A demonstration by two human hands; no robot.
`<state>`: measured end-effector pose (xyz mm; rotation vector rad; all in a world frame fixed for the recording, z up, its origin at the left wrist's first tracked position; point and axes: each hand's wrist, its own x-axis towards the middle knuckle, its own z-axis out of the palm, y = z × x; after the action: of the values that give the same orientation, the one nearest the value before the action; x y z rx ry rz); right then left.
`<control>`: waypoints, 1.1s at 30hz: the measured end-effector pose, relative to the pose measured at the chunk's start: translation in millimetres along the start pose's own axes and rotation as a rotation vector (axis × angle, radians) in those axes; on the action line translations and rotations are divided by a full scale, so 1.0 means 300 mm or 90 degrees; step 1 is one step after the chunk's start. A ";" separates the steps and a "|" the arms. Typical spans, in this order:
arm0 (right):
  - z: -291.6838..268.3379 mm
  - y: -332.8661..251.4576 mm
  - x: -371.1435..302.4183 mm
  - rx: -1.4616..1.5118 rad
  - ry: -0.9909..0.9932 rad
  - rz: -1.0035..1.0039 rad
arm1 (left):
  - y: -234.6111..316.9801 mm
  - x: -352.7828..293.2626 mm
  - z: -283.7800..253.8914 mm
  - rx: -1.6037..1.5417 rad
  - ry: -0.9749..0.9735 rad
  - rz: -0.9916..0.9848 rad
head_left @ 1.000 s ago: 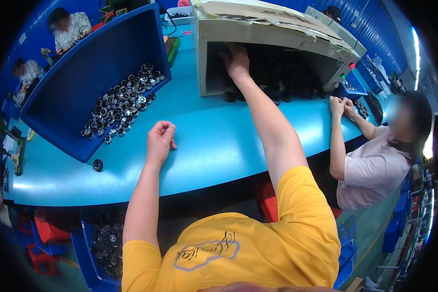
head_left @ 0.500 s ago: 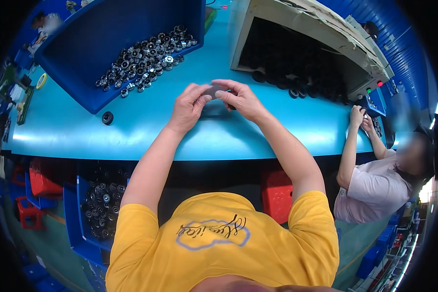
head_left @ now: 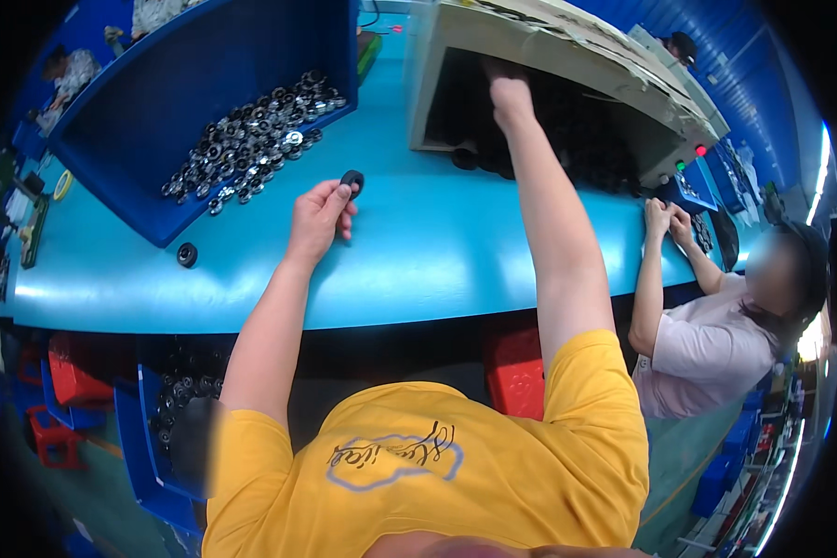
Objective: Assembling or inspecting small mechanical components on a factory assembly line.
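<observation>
Over the turquoise table, my left hand [head_left: 318,221] pinches a small black tyre [head_left: 352,182] between thumb and fingers. My right hand [head_left: 510,96] reaches into the dark opening of a cream-coloured box [head_left: 422,93]; its fingers are lost in shadow, so their grip does not show. A mass of black tyres [head_left: 572,139] lies inside the box and along its lower edge. Left of that, a tilted blue bin [head_left: 130,139] holds many shiny chrome wheel hubs [head_left: 237,149]. One black wheel [head_left: 187,254] sits alone on the table by the bin's corner.
Red and green buttons [head_left: 700,151] are on the box's right end. At the right, a person in a pale shirt [head_left: 702,349] works with both hands at the table. Below the table edge are a blue crate [head_left: 139,446] of wheels and a red stool [head_left: 514,372].
My hands were together in front of me and have parted. The right one has gone forward into the box; the left has moved left, holding the tyre.
</observation>
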<state>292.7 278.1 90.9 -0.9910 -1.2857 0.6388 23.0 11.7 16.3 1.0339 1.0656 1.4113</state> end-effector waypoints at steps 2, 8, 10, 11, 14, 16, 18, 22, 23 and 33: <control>0.025 -0.055 -0.044 -0.049 0.050 -0.099 | -0.003 -0.003 -0.023 -0.065 0.010 -0.019; 0.100 -0.228 -0.490 0.044 -0.198 -0.085 | -0.026 0.023 -0.057 -0.109 0.009 0.013; 0.138 -0.261 -0.604 -0.104 -0.416 -0.165 | -0.041 0.027 -0.069 -0.115 0.001 0.007; 0.160 -0.280 -0.645 -0.138 -0.493 -0.154 | -0.037 0.021 -0.068 -0.111 0.000 0.008; 0.215 -0.306 -0.715 -0.197 -0.522 -0.129 | -0.021 0.017 -0.058 -0.110 0.009 0.026; 0.231 -0.281 -0.723 -0.156 -0.462 -0.127 | -0.023 0.019 -0.053 -0.112 0.030 0.042; 0.242 -0.251 -0.729 -0.114 -0.418 -0.112 | -0.015 0.015 -0.037 -0.103 0.041 0.054; 0.235 -0.242 -0.742 -0.087 -0.410 -0.069 | -0.019 0.010 -0.039 -0.062 0.057 0.046; 0.232 -0.241 -0.750 -0.088 -0.415 -0.061 | -0.025 0.012 -0.045 -0.053 0.047 0.042; 0.193 -0.209 -0.743 -0.086 -0.459 -0.049 | -0.026 -0.013 -0.012 0.119 0.090 0.054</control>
<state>182.5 73.2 37.3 -0.8361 -2.0090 0.9010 21.6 8.1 7.8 1.1368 1.2894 1.4920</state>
